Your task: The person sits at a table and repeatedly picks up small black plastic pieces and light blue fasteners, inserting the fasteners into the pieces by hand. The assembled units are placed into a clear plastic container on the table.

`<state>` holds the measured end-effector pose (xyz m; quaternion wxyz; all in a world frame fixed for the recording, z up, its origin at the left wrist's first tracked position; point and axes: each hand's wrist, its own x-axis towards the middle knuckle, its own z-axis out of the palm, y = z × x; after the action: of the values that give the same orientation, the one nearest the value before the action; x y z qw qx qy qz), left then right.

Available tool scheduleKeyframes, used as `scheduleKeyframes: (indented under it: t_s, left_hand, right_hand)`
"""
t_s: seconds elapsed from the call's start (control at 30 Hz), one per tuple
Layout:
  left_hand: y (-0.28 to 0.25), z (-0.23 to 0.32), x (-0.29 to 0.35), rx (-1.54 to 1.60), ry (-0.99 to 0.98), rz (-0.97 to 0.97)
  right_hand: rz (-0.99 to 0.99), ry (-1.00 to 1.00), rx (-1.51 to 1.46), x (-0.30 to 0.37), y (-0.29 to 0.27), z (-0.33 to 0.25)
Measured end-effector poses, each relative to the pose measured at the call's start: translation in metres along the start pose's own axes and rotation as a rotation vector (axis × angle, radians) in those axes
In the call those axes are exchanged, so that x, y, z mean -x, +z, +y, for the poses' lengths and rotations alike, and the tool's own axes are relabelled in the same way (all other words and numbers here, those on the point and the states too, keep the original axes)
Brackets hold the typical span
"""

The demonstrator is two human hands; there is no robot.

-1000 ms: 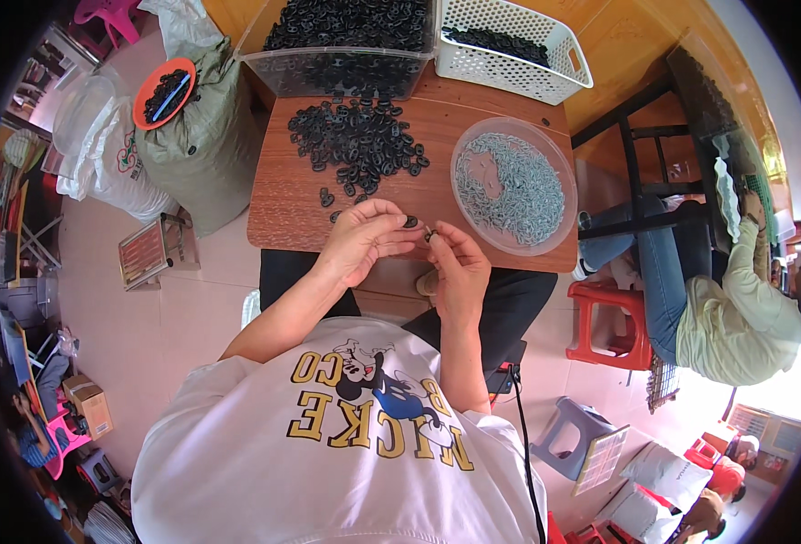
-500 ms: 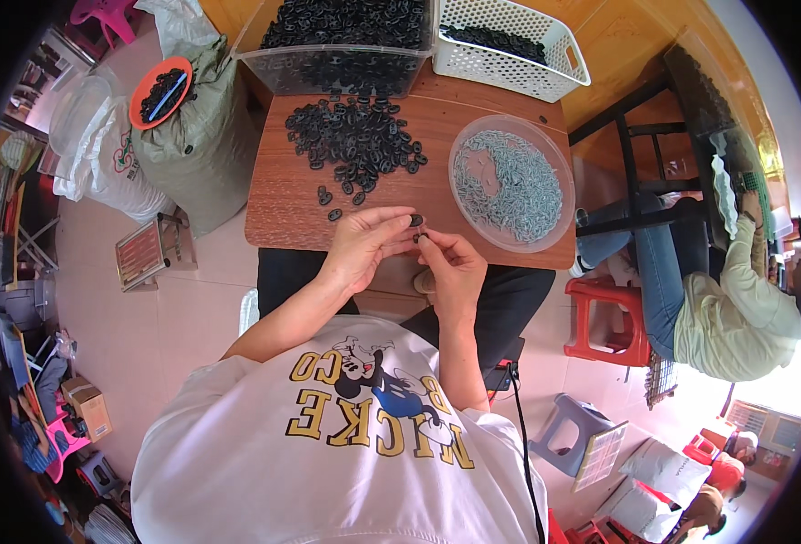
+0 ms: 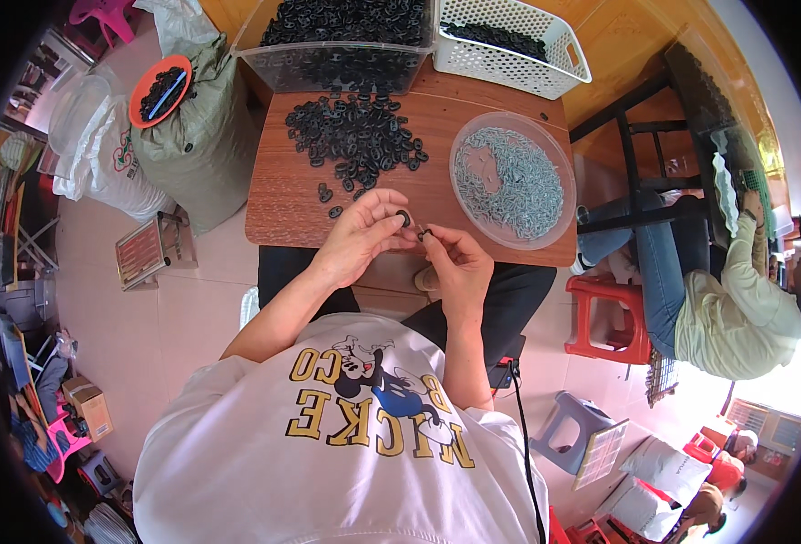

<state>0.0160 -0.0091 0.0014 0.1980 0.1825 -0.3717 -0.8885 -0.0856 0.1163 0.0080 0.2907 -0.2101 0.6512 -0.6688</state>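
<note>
Over the near edge of the brown table, my left hand [image 3: 362, 238] pinches a small black oval plastic piece [image 3: 404, 218] between thumb and fingertips. Close beside it my right hand [image 3: 460, 261] is closed on a small dark piece [image 3: 424, 235], too small to make out fully. A narrow gap separates the two hands. Beyond my left hand spreads a loose pile of black oval pieces [image 3: 355, 136] with holes in them. To the right, a round see-through tub [image 3: 565, 195] holds many small silvery screws [image 3: 523, 186].
At the table's far side stand a see-through bin [image 3: 328, 62] of black pieces and a white perforated basket [image 3: 509, 77]. An orange bowl [image 3: 136, 107] tops a sack on the left. A red stool [image 3: 604, 317] and a seated person [image 3: 727, 317] are at right.
My hands have moved slightly apart. The left hand has shifted a little left and tilted with its black piece; the right hand has moved slightly right.
</note>
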Motion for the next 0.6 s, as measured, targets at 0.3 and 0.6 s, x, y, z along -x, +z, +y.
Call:
scheduleKeyframes:
  t_s: [0.3,0.6]
  left_hand:
    - [-0.006,0.004,0.006,-0.026,-0.077,0.048]
    - [-0.012,-0.003,0.005,0.114,-0.066,0.125]
  right_hand:
    - [-0.039,0.046,0.011,0.002,0.003,-0.012]
    - [-0.029,0.030,-0.012,0.007,0.009,-0.007]
